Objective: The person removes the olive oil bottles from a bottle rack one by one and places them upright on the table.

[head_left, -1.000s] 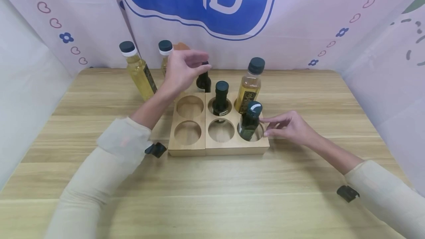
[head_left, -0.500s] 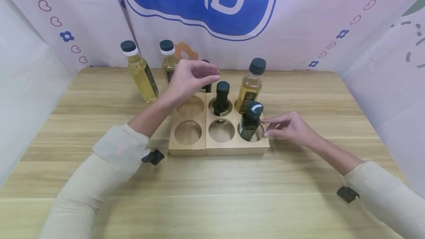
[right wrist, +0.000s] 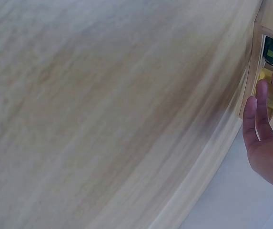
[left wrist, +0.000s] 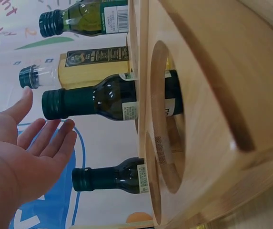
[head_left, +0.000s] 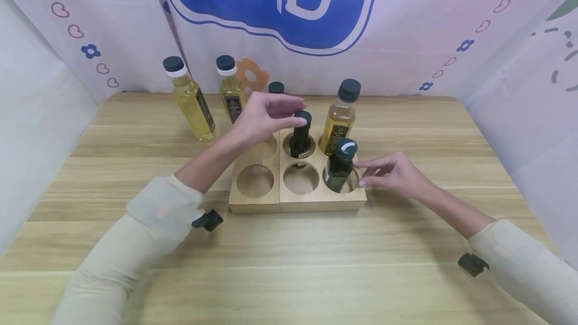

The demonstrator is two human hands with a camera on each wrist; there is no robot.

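My left hand (head_left: 271,117) hovers with spread fingers beside the dark cap of a slim green bottle (head_left: 300,137), which stands in the back middle hole of the wooden rack (head_left: 293,205). In the left wrist view, that green bottle (left wrist: 86,103) has the thumb on one side and fingertips near its cap. My right hand (head_left: 393,174) rests at the rack's right end, fingers extended, near a tilted dark green bottle (head_left: 339,167) in the front right hole. In the right wrist view, the right hand's fingers (right wrist: 262,102) lie by the rack's open side. Behind the tilted bottle stands a yellow oil bottle (head_left: 338,119).
Two pale yellow oil bottles, one at the far left (head_left: 194,104) and one nearer the rack (head_left: 231,94), stand on the wooden table (head_left: 298,270). Another dark-capped bottle (head_left: 276,87) is partly hidden behind my left hand. A printed cloth (head_left: 397,29) hangs along the table's back edge.
My left hand has moved right and toward me, from the dark bottle behind the rack to the cap of the one in the back middle hole. The right hand stays put.
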